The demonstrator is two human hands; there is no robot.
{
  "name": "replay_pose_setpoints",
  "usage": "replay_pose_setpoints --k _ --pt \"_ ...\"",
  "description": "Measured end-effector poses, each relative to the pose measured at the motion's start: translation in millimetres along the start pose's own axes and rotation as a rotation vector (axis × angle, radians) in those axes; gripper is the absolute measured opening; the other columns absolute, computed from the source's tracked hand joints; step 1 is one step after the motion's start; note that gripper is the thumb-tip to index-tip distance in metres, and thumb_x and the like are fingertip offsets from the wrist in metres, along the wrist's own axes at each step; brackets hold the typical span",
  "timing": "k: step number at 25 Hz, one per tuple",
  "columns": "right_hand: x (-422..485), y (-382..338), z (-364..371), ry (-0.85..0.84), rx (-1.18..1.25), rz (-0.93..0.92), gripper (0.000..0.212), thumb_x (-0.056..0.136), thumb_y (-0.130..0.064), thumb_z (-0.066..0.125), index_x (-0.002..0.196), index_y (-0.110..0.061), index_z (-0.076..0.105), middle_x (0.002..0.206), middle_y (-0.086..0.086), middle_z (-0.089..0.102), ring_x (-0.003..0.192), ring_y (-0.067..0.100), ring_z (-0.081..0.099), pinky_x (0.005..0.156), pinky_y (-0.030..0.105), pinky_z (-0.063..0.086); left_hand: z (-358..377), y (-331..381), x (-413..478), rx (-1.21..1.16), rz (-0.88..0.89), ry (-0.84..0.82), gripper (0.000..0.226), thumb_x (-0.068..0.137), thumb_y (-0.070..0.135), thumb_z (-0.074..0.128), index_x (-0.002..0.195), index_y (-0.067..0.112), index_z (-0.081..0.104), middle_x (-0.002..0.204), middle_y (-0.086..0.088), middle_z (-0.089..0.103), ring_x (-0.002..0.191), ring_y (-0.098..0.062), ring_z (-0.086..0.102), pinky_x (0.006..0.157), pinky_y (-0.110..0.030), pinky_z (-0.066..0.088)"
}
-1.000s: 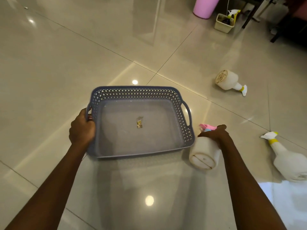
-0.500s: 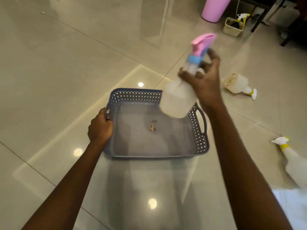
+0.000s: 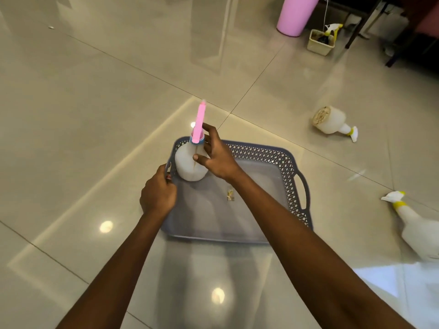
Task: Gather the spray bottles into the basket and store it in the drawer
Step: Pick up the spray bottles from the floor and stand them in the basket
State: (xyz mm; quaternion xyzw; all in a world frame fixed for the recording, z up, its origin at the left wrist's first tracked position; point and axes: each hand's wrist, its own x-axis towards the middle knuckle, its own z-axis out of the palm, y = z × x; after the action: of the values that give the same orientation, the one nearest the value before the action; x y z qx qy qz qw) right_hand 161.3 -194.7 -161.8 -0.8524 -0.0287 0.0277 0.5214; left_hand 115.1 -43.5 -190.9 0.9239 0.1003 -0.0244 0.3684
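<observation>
A blue-grey basket [image 3: 291, 176] with a lattice rim sits on the tiled floor. My left hand [image 3: 158, 194] grips its left handle. In the basket's far left corner a white spray bottle with a pink head [image 3: 188, 163] stands upright, and my right hand [image 3: 215, 155] holds it by the shoulder and neck. Two more white spray bottles with yellow collars lie on the floor to the right: one [image 3: 330, 121] beyond the basket, another [image 3: 415, 230] near the right edge, partly cut off. A small scrap [image 3: 230, 195] lies on the basket's bottom.
A pink bin [image 3: 295, 14] stands at the back. Next to it a small cream box [image 3: 319, 43] holds another yellow-trimmed sprayer [image 3: 333, 28]. Dark furniture legs [image 3: 356, 32] fill the far right corner. The floor is glossy beige tile with light reflections.
My right hand lifted the pink-headed bottle from the floor right of the basket, carried it over, and set it down in the far left corner. The left hand stayed on the handle.
</observation>
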Motion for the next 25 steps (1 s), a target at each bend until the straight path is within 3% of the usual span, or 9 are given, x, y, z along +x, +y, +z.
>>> replay_pose_setpoints --k 3,8,14,17,20,25 --pt "-7.6 0.1 -6.9 -0.02 -0.15 0.025 0.088 0.077 0.0 0.069 0.145 -0.013 0.015 0.142 0.013 0.045 0.131 0.028 0.043 0.104 0.032 0.037 4.9 3.8 -2.4 -0.043 0.009 -0.006 0.034 0.093 0.011 0.039 0.124 0.009 0.051 0.112 -0.026 0.064 0.1 -0.048 0.056 0.078 -0.043 0.045" --pt "-40.0 9.0 -41.5 -0.014 -0.26 0.133 0.094 0.077 -0.002 0.07 0.148 -0.01 0.008 0.149 0.015 0.034 0.138 0.028 0.034 0.11 0.037 0.034 18.9 22.0 -15.7 -0.115 0.017 -0.033 0.03 0.092 0.007 0.037 0.119 0.003 0.052 0.11 -0.028 0.063 0.1 -0.047 0.056 0.073 -0.04 0.041" --pt "-114.5 6.0 -142.5 0.039 -0.414 0.28 0.071 0.082 -0.004 0.064 0.142 -0.001 0.026 0.145 0.021 0.039 0.134 0.031 0.039 0.109 0.04 0.036 30.8 59.0 -43.5 -0.099 -0.028 -0.1 0.032 0.09 0.006 0.039 0.12 0.003 0.049 0.115 -0.03 0.059 0.106 -0.048 0.054 0.086 -0.048 0.044" --pt "-140.6 9.6 -192.8 0.103 -0.573 0.336 0.057 0.081 -0.008 0.064 0.133 0.001 0.041 0.136 0.019 0.05 0.125 0.031 0.048 0.1 0.029 0.036 41.1 77.7 -59.9 -0.087 -0.021 -0.112 0.033 0.091 0.004 0.039 0.122 0.002 0.048 0.117 -0.031 0.058 0.108 -0.048 0.053 0.086 -0.049 0.043" --pt "-156.5 49.0 -235.0 0.201 -0.642 0.438 0.053 0.082 -0.016 0.062 0.131 -0.003 0.047 0.136 0.016 0.052 0.125 0.03 0.048 0.096 0.026 0.033 65.5 95.3 -59.7 -0.112 0.025 -0.107 0.035 0.092 0.006 0.038 0.126 0.005 0.048 0.119 -0.03 0.058 0.109 -0.047 0.054 0.086 -0.048 0.043" --pt "-202.5 135.5 -297.3 0.396 -0.659 0.776 0.047 0.086 -0.031 0.058 0.121 0.001 0.05 0.127 0.022 0.056 0.12 0.037 0.048 0.095 0.039 0.04 105.8 118.4 -62.8 -0.109 0.053 -0.135 0.032 0.091 0.009 0.04 0.121 0.008 0.052 0.117 -0.027 0.06 0.106 -0.047 0.054 0.084 -0.046 0.044"
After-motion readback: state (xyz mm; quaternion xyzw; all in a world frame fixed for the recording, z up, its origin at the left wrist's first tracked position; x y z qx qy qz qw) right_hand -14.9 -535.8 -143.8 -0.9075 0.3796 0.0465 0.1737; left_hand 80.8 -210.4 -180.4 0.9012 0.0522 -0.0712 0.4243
